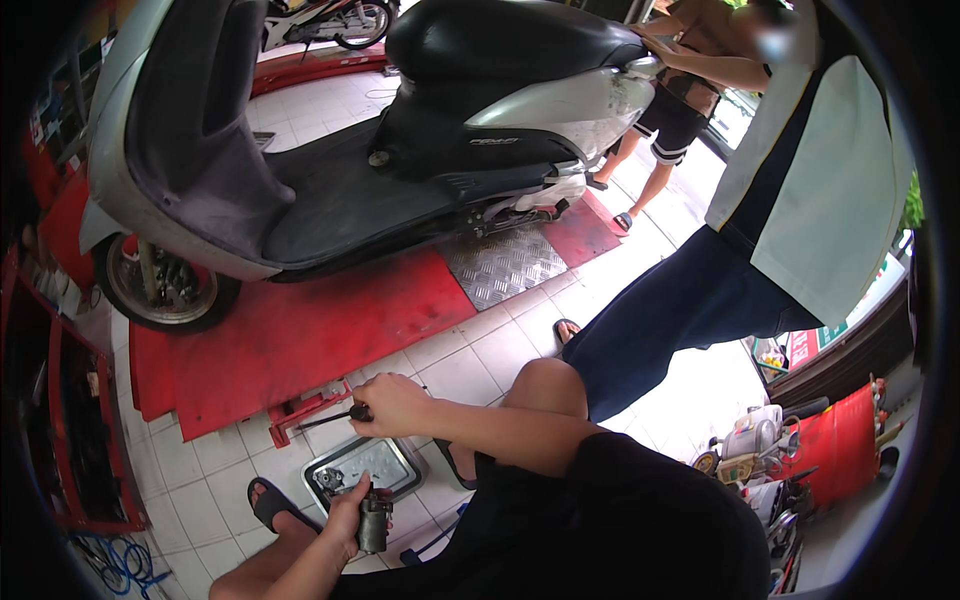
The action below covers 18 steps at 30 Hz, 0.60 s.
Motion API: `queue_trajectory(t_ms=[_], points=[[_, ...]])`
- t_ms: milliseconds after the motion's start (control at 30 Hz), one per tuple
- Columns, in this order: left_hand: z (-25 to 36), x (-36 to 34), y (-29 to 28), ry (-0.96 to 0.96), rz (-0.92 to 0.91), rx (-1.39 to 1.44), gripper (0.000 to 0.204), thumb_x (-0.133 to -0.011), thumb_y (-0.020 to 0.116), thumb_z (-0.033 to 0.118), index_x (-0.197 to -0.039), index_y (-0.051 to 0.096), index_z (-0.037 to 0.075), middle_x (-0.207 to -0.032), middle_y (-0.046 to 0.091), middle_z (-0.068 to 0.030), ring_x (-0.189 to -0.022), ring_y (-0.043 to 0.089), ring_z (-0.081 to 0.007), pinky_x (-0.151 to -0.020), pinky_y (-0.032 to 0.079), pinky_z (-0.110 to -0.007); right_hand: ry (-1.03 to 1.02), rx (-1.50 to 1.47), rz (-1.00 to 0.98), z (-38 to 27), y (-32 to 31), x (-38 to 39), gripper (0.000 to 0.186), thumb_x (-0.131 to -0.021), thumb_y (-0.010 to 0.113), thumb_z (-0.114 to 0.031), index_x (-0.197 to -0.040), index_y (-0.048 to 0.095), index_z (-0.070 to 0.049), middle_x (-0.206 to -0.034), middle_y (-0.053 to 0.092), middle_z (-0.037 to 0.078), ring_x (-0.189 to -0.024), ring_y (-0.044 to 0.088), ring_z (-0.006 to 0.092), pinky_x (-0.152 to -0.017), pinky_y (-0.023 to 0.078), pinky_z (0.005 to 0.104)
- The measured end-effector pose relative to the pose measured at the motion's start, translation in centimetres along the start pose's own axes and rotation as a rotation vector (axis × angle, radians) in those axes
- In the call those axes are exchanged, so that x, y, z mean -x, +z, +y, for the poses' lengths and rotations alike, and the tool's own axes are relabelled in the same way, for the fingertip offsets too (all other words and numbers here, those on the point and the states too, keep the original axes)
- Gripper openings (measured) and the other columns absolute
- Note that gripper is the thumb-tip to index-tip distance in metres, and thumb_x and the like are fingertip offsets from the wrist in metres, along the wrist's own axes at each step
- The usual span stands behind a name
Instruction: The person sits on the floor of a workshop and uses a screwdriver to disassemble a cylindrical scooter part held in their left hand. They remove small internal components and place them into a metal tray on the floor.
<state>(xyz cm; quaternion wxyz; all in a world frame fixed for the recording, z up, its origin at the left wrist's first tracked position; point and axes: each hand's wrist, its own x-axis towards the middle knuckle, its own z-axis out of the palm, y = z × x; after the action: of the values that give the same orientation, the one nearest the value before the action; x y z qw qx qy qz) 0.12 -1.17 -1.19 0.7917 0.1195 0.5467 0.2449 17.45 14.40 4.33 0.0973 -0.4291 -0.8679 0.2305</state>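
My right hand (390,405) grips a screwdriver (359,412) by its dark handle, its thin shaft pointing left near the red lift's foot. Below it, my left hand (347,515) holds a grimy metal cylindrical part (372,525) upright, with the thumb along its top. Just beyond that hand, a metal tray (400,458) on the tiled floor holds small metal pieces (330,478).
A black-and-silver scooter (340,200) stands on a red lift (290,340). A co-worker in white (820,220) stands close at my right; another person (690,70) touches the scooter's rear. A red shelf (80,420) and blue hose (115,565) are left, tools (830,445) right.
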Motion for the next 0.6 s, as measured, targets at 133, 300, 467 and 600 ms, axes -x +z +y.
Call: queue_trajectory(t_ms=[133, 300, 467, 600], points=[[-0.5, -0.6, -0.7, -0.013, -0.026, 0.010, 0.062, -0.097, 0.053, 0.056, -0.103, 0.068, -0.003, -0.079, 0.065, -0.0114, -0.058, 0.066, -0.0250, -0.053, 0.055, -0.036, 0.104, -0.116, 0.277, 3.5, -3.9, -1.1, 0.030, -0.072, 0.071, -0.031, -0.078, 0.069, -0.002, -0.075, 0.069, 0.021, -0.075, 0.069, 0.0396, -0.074, 0.057, 0.0474], [-0.3, -1.2, -1.4, -0.026, -0.048, 0.048, 0.061, -0.097, 0.053, 0.055, -0.103, 0.066, -0.004, -0.079, 0.064, -0.0143, -0.058, 0.067, -0.0293, -0.053, 0.057, -0.040, 0.197, 0.180, 0.995, 9.2, -13.4, -0.1, 0.021, -0.073, 0.077, -0.021, -0.080, 0.070, -0.003, -0.075, 0.069, 0.016, -0.070, 0.070, 0.0285, -0.064, 0.056, 0.0386], [-0.1, -2.0, -2.0, -0.064, -0.043, 0.032, 0.066, -0.096, 0.048, 0.062, -0.107, 0.066, -0.001, -0.081, 0.065, -0.0123, -0.062, 0.065, -0.0309, -0.057, 0.057, -0.042, 0.132, 0.260, 1.252, 10.5, -16.2, 1.3, 0.019, -0.075, 0.076, -0.020, -0.083, 0.066, -0.005, -0.077, 0.066, 0.013, -0.067, 0.067, 0.0305, -0.060, 0.055, 0.0392], [-0.4, -2.6, -2.4, -0.073, -0.081, 0.057, 0.067, -0.096, 0.047, 0.063, -0.107, 0.065, -0.001, -0.082, 0.065, -0.0126, -0.063, 0.065, -0.0310, -0.058, 0.056, -0.043, 0.093, 0.117, 0.957, 8.9, -11.8, 0.8, 0.023, -0.074, 0.074, -0.024, -0.082, 0.063, -0.006, -0.077, 0.064, 0.012, -0.069, 0.066, 0.0324, -0.063, 0.054, 0.0428]])
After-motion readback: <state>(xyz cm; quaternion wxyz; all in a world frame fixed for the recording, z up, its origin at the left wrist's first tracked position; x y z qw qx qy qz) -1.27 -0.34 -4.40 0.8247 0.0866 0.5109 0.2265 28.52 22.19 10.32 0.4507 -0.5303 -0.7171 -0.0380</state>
